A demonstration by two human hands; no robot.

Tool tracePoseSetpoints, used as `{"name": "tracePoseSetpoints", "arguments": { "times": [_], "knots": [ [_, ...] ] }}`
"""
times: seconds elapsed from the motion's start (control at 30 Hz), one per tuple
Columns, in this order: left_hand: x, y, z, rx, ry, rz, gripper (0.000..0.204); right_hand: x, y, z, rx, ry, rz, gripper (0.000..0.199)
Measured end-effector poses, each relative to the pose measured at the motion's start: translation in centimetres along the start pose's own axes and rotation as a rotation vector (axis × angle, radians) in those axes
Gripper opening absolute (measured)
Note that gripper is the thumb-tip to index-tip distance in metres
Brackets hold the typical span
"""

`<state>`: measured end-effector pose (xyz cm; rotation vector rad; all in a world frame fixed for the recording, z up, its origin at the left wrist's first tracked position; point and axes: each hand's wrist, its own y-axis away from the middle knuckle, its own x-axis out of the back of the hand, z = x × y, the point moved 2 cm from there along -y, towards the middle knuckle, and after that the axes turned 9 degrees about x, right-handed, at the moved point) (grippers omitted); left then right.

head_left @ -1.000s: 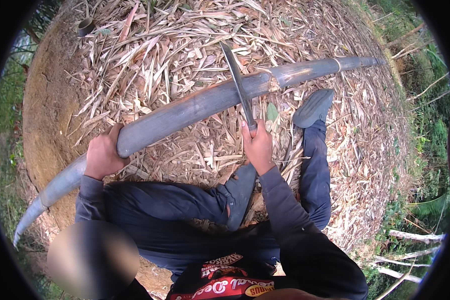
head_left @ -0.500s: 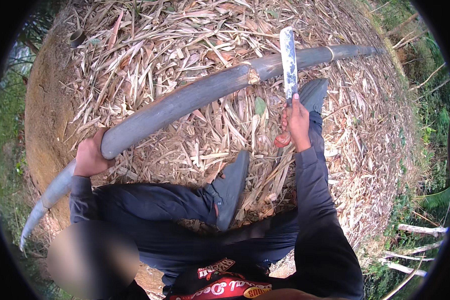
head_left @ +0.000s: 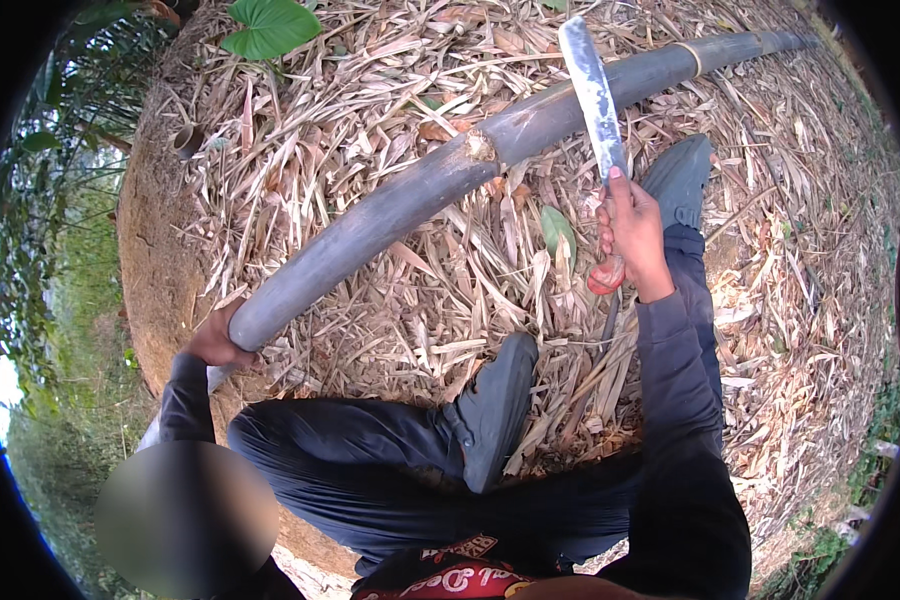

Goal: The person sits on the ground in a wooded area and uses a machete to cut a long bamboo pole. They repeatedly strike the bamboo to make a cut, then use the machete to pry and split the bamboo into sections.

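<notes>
A long, dark grey bamboo pole point(head_left: 360, 237) lies slantwise over the dry litter, running from my lower left to the far right. Pale rings mark its joints, one with a rough, lighter patch. My left hand point(head_left: 220, 337) is closed around the pole, beside my bent leg; a paler stretch goes on past the hand. In my right hand point(head_left: 632, 235) a machete point(head_left: 594, 98) points away from me, its worn blade crossing over the pole in this view. Whether blade and pole touch, I cannot tell. A reddish knob end point(head_left: 606, 275) shows below my fingers.
Dry leaves and husks point(head_left: 420, 290) cover the ground. My shoes point(head_left: 500, 410) stand on the near side of the pole. A short brown tube-like piece point(head_left: 187, 141) lies at the far left, with a big green leaf point(head_left: 270, 27) beyond it. Shrubs border the left side.
The whole view has shifted, bringing more greenery in at the left. The machete's tip leans slightly more to the left. Both hands keep their holds.
</notes>
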<state>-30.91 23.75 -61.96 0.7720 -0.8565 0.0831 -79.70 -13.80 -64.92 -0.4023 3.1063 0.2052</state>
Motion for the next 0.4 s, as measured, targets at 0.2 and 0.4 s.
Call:
{"name": "tracePoseSetpoints", "arguments": {
  "times": [0.2,0.4],
  "knots": [
    [0.5,-0.7,0.7,0.068,-0.012,-0.093,0.102,-3.5,1.3,3.6,0.108,0.022,0.058,0.039],
    [-0.2,-0.9,-1.1,0.071,-0.023,-0.088,0.105,1.6,-0.8,2.0,-0.054,-0.112,-0.052,0.04]
  ]
}}
